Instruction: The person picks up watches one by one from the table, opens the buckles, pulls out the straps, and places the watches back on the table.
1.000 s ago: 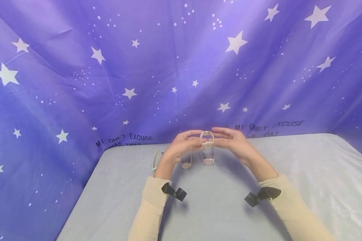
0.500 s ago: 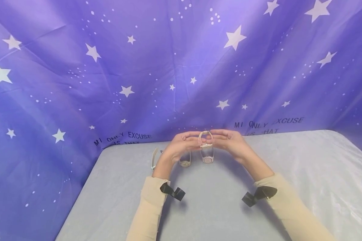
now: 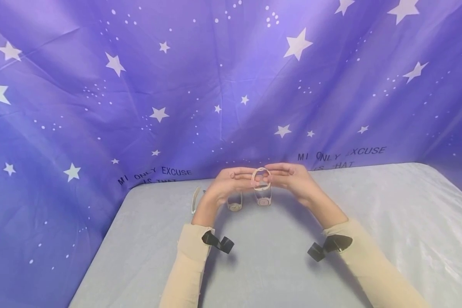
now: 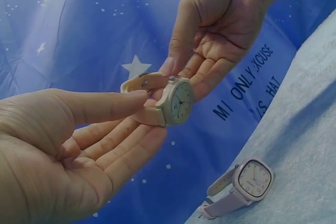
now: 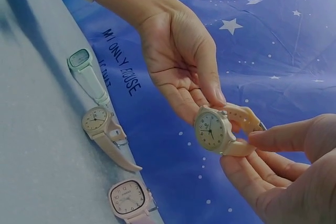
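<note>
Raised above the table's far side, a cream wristwatch point(image 3: 262, 188) with its strap closed in a loop is held between both hands. My left hand point(image 3: 231, 185) pinches one side of it, thumb on the strap point(image 4: 137, 98) and fingers beneath. From the other side my right hand point(image 3: 297, 184) pinches the strap between thumb and fingers. Its round white dial point(image 5: 212, 130) faces away from the head camera and shows in both wrist views. Below the hands, a pink square-faced watch point(image 3: 264, 201) stands on the table.
Left of the pink watch lies a beige round watch point(image 5: 98, 120), then a pale green watch point(image 5: 80, 59), partly behind my left wrist in the head view. A grey cloth covers the table point(image 3: 269, 256). A purple starry curtain point(image 3: 200, 85) hangs right behind its far edge.
The held watch has tilted, so its dial no longer shows in the head view. Both hands keep hold of it. The whole head view has shifted slightly.
</note>
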Tool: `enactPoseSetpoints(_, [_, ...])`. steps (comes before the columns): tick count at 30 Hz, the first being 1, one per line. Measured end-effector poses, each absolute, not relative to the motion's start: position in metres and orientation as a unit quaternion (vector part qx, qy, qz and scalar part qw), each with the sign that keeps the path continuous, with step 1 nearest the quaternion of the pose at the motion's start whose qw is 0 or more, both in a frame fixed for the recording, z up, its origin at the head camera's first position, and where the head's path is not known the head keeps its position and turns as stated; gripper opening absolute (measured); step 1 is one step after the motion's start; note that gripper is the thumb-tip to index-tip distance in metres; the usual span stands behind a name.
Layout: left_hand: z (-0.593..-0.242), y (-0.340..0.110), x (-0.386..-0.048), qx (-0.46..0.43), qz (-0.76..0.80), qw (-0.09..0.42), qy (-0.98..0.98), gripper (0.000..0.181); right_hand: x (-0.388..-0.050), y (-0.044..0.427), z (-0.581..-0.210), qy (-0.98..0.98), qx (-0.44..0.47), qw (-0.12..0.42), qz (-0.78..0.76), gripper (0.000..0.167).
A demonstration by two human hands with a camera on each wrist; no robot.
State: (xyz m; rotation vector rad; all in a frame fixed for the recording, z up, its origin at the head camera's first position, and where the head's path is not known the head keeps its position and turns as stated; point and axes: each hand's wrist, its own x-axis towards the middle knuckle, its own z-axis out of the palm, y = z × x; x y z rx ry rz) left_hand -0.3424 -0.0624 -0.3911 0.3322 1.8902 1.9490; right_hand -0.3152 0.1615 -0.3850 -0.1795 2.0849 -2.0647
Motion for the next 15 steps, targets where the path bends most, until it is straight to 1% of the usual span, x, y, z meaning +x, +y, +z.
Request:
enactPoseSetpoints(7, [-0.3900, -0.0666, -0.3429, 0.132, 0.685, 0.201, 0.687, 0.044, -0.3147, 0.1621, -0.3846, 0.713, -0.062, 0.098, -0.692, 0.047])
enactPoseSetpoints(15, [-0.3898, -0.0704, -0.3430, 0.140, 0.672, 0.193, 0.701, 0.045, -0.3125, 0.1614, -0.3815, 0.736, -0.086, 0.092, -0.665, 0.050])
